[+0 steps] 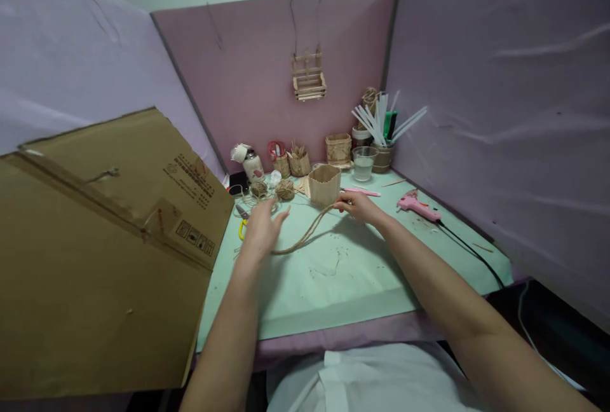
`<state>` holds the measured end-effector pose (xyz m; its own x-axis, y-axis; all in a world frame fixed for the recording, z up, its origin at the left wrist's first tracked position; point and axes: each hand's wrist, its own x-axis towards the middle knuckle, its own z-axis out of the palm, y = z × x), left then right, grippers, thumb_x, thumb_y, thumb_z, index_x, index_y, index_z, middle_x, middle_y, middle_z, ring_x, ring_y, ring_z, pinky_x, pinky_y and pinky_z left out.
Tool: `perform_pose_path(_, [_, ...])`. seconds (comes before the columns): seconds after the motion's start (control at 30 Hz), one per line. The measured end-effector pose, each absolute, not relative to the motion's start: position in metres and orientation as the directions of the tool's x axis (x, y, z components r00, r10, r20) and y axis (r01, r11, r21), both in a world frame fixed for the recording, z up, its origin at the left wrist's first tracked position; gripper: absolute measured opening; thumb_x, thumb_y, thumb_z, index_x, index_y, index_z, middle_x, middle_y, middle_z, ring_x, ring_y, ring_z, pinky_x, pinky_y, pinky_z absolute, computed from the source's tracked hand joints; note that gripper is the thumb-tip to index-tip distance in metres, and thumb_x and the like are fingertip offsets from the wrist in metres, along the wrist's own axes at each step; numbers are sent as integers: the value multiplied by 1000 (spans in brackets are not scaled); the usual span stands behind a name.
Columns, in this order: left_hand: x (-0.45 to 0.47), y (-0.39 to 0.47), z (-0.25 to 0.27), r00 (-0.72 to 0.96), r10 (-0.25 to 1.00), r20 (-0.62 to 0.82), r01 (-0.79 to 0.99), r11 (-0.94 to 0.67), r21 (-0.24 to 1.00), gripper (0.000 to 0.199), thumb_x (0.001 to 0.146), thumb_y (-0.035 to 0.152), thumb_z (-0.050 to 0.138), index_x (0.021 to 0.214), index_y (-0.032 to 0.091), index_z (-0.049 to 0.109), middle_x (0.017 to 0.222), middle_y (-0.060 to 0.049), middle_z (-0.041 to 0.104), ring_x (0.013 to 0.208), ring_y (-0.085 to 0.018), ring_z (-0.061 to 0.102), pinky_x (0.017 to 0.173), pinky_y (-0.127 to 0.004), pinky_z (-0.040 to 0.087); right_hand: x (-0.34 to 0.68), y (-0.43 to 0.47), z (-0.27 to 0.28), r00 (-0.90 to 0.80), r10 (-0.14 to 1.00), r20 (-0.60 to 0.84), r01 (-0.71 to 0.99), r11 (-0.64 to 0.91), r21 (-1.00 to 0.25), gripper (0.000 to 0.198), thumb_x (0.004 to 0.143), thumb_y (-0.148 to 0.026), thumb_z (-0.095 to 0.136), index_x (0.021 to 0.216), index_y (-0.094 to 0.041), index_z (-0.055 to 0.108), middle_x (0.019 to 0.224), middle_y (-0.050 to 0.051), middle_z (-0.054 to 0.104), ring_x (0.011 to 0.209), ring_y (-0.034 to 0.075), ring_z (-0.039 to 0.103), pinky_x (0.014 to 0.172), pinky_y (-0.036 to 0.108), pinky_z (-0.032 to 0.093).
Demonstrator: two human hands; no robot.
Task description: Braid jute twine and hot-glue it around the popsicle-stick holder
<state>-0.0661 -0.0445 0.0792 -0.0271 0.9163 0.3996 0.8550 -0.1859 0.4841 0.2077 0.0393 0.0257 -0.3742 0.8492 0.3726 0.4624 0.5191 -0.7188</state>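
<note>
Between thumb and fingers, my right hand (361,207) pinches one end of a doubled brown twine cord (312,229). The cord sags leftward over the table and passes behind my left wrist. My left hand (261,226) is open, thumb held apart from the fingers, near scissors with a yellow handle (242,229) that it partly hides. Just beyond my right hand stands a small container of wooden sticks (325,186). Two twine balls, one farther left (258,189) and one nearer the middle (284,190), lie beyond my left hand with loose strands around them.
A pink glue gun (419,205) with a black cable lies at right. Along the back stand a cup of water (363,165), a pot of white glue sticks (382,157), a woven pot (338,149) and a jar (253,165). A large cardboard sheet (114,259) leans at left.
</note>
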Motion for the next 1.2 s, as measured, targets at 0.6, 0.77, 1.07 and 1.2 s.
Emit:
perform_pose_path(0.6, [23, 9, 25, 154, 979, 136, 550, -199, 811, 27, 87, 29, 47, 66, 16, 59, 60, 1, 53, 62, -14, 47, 61, -26, 34, 207, 26, 11, -423, 833, 356, 426, 529, -734, 45, 66, -35, 78, 106, -20, 65, 97, 5, 69, 87, 21, 63, 80, 35, 50])
perform_pose_path(0.77, [24, 6, 28, 150, 972, 179, 527, -232, 818, 27, 87, 31, 46, 67, 17, 58, 61, 1, 53, 63, -14, 47, 62, -25, 33, 212, 24, 11, -365, 843, 394, 371, 520, -770, 53, 62, -33, 81, 111, -26, 62, 111, 6, 64, 106, 26, 59, 98, 48, 45])
perform_pose_path(1.07, [26, 7, 26, 91, 963, 252, 448, -265, 854, 25, 87, 30, 46, 74, 16, 63, 68, -2, 60, 68, -15, 54, 65, -26, 37, 207, 24, 12, -225, 902, 369, 286, 424, -860, 37, 70, -28, 72, 105, -29, 60, 110, 4, 64, 107, 24, 58, 101, 48, 39])
perform_pose_path(1.2, [26, 6, 25, 93, 956, 278, 425, -291, 857, 25, 87, 30, 47, 75, 16, 63, 70, -2, 62, 69, -15, 54, 66, -26, 38, 201, 25, 9, -134, 912, 387, 262, 409, -874, 38, 69, -32, 71, 105, -27, 59, 111, 5, 63, 102, 22, 58, 97, 45, 41])
